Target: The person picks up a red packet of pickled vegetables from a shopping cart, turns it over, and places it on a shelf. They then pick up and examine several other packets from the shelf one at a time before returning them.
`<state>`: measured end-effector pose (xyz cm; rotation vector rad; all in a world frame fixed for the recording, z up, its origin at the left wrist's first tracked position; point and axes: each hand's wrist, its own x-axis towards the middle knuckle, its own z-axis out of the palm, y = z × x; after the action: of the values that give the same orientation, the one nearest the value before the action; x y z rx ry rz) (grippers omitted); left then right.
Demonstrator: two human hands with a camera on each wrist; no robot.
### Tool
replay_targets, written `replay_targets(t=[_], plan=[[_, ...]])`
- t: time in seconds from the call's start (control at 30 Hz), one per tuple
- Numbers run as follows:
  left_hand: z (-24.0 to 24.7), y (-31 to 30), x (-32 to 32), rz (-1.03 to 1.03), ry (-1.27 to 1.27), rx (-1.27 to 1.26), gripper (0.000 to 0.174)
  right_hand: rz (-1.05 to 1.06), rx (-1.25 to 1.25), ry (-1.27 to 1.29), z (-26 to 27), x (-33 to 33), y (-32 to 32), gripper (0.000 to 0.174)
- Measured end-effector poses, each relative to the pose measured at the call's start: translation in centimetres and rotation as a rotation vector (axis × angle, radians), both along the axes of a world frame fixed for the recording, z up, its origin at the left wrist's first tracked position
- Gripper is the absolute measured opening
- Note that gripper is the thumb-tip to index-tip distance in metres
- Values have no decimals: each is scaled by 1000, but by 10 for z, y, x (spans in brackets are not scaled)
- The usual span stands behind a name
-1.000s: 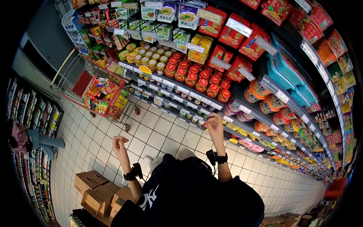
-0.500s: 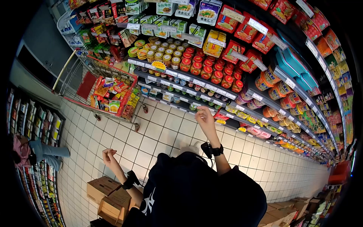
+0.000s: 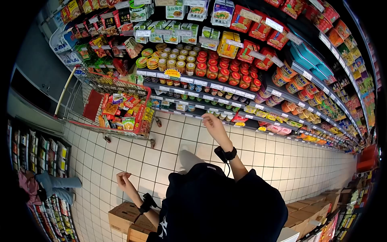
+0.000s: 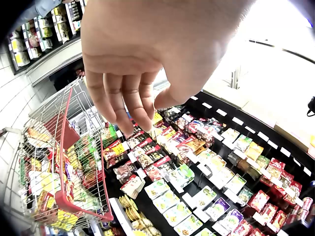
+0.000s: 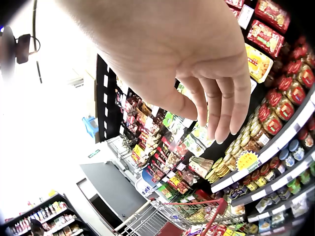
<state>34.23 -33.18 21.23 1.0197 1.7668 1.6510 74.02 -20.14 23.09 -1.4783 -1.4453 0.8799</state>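
My left hand (image 3: 127, 183) hangs over the tiled floor with its fingers loosely bent and nothing in them. In the left wrist view its fingers (image 4: 129, 98) droop, slightly spread. My right hand (image 3: 215, 127) is empty too, held out in front of the lower shelves, fingers (image 5: 224, 105) relaxed and bent downward. Closest ahead of it are the shelf rows with red-lidded jars (image 3: 224, 74) and small gold-lidded jars (image 3: 181, 64). To the left stands a shopping cart (image 3: 147, 108) with a red rim, heaped with colourful food packets (image 3: 121, 109). Neither hand touches it.
Hanging snack pouches (image 3: 173, 34) and red packets (image 3: 258, 30) fill the upper shelf. Noodle tubs (image 3: 284, 74) line the shelves at right. Cardboard boxes (image 3: 123, 213) lie on the floor behind my left hand. At far left, a person in jeans (image 3: 60, 183) stands by another shelf.
My body has moved and turned, so the shelves and cart shift in the head view, the cart appearing slightly larger. The right hand swings leftward, the left hand lowers in the view; both stay empty.
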Motion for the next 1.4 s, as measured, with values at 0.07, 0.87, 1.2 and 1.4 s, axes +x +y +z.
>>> replay_targets(t=[0.07, 0.87, 1.2, 1.4], plan=[[-3, 17, -11, -8, -30, 9, 12, -3, 4, -13, 0, -17, 15, 19], [20, 165, -265, 28, 27, -118, 12, 206, -48, -191, -68, -302, 216, 16], [-7, 256, -320, -159, 36, -250, 14, 113, -149, -337, -113, -311, 230, 18], [-33, 335, -373, -483, 196, -454, 27, 85, -345, -444, -165, -336, 252, 21]])
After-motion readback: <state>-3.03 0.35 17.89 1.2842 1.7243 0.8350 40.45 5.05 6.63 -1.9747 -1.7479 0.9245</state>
